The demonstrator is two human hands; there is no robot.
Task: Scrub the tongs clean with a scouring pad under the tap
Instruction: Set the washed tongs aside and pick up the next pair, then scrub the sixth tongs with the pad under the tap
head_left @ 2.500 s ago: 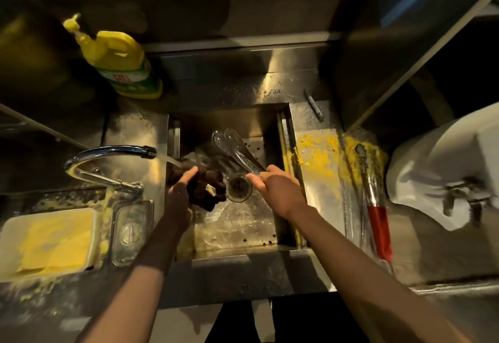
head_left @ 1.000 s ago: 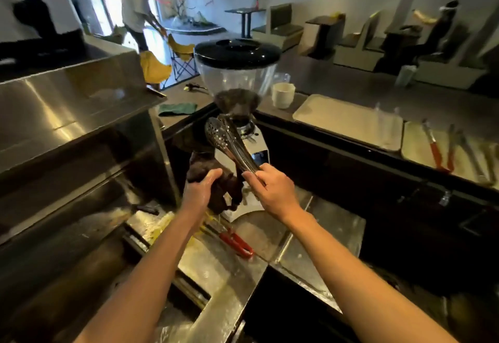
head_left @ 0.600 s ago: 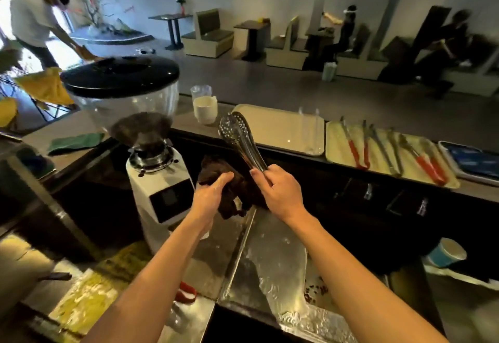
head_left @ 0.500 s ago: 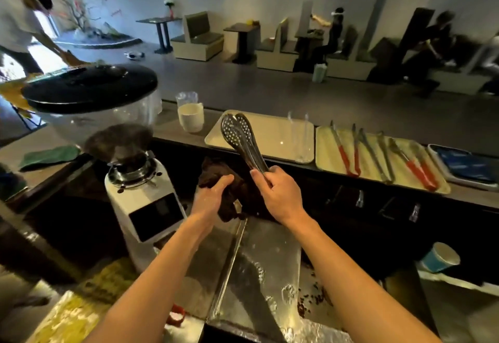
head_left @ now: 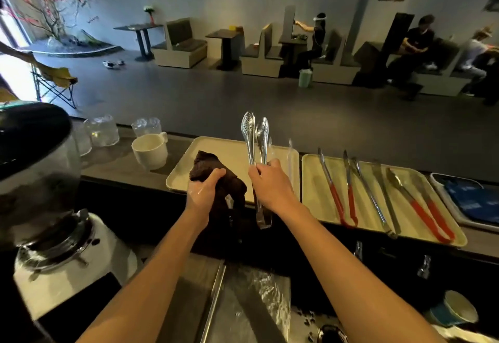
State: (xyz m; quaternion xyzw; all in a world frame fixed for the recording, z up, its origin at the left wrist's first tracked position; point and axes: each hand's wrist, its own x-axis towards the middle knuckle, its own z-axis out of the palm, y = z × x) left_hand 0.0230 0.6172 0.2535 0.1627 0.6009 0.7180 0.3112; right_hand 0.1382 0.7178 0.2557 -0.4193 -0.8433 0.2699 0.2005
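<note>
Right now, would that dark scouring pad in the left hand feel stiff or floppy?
Probably floppy: the scouring pad bunches in the left hand and its loose end droops below the grip. Likely light, as that hand alone lifts it. Possibly wet and slippery; the hand glistens.

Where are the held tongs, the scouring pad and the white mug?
tongs (head_left: pixel 262 132), head view, on a perforated head.
scouring pad (head_left: pixel 206 163), head view, on its upper fold.
white mug (head_left: pixel 149 150), head view, on its side wall.
</note>
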